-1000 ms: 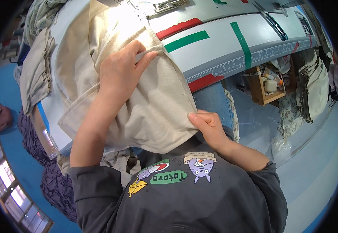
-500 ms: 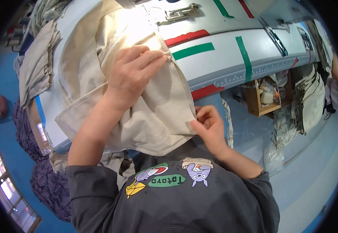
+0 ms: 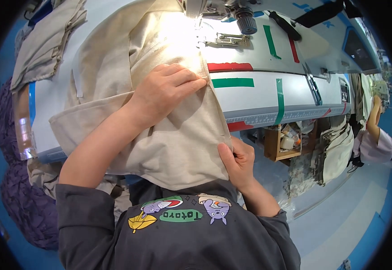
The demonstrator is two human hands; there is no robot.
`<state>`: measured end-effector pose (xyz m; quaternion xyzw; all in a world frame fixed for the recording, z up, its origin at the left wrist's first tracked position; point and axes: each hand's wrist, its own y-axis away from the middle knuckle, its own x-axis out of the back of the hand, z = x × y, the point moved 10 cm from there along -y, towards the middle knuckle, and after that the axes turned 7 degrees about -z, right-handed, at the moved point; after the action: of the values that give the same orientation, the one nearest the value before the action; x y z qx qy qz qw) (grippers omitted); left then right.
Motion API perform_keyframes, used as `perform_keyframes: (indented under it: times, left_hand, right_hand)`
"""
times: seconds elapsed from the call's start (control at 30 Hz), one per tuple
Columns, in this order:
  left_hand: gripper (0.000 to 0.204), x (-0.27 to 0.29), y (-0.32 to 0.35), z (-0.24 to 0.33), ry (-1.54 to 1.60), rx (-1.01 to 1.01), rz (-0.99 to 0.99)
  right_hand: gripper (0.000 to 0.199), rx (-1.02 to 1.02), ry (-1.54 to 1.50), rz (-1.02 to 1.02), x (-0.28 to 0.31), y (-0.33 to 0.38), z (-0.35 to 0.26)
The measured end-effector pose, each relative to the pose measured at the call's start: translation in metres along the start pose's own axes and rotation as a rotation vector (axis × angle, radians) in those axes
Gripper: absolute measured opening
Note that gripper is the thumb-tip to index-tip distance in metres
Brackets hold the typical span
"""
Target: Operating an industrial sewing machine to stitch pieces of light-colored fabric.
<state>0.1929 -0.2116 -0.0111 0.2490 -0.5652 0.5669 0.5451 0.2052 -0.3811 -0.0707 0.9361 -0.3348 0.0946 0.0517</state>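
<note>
A large piece of beige fabric point(image 3: 178, 150) lies over the sewing table's front edge and hangs down to my lap. With its fingertips together, my left hand point(image 3: 166, 92) pinches the fabric's right-hand edge just below the lit needle area. Lower along the same edge, my right hand point(image 3: 239, 161) holds the cloth, thumb on top and fingers curled beneath. The sewing machine point(image 3: 229, 15) stands at the top, its lamp shining on the far end of the cloth. Glare hides the presser foot and needle there.
Red and green tape strips point(image 3: 232, 83) mark the white tabletop point(image 3: 254, 96). Dark snips point(image 3: 312, 85) lie to the right. Folded beige pieces point(image 3: 47, 42) are stacked at the far left. A wooden drawer point(image 3: 274, 144) hangs under the table; beyond it a co-worker's arm point(image 3: 373, 119) shows.
The view has shifted, bringing more of the machine into sight. My right thumb now lies flat along the fabric edge; my left hand keeps its pinch.
</note>
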Motion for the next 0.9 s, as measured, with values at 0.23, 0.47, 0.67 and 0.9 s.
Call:
perform_keyframes:
  times: [0.23, 0.47, 0.67, 0.9]
  left_hand:
    - [0.034, -0.009, 0.003, 0.0, -0.067, 0.013, -0.054]
    - [0.033, -0.005, 0.008, 0.001, -0.032, -0.004, -0.004]
    - [0.028, -0.004, 0.008, -0.001, 0.011, -0.01, 0.01]
    - [0.026, -0.001, -0.001, -0.009, 0.013, -0.021, 0.048]
  right_hand:
    - [0.023, 0.064, 0.13, -0.001, 0.0, -0.001, -0.013]
    - [0.023, 0.203, 0.394, -0.063, -0.007, -0.005, -0.023]
    - [0.029, 0.319, 0.756, -0.065, -0.017, -0.007, -0.047]
    - [0.027, 0.284, 0.833, -0.101, -0.015, -0.019, -0.05]
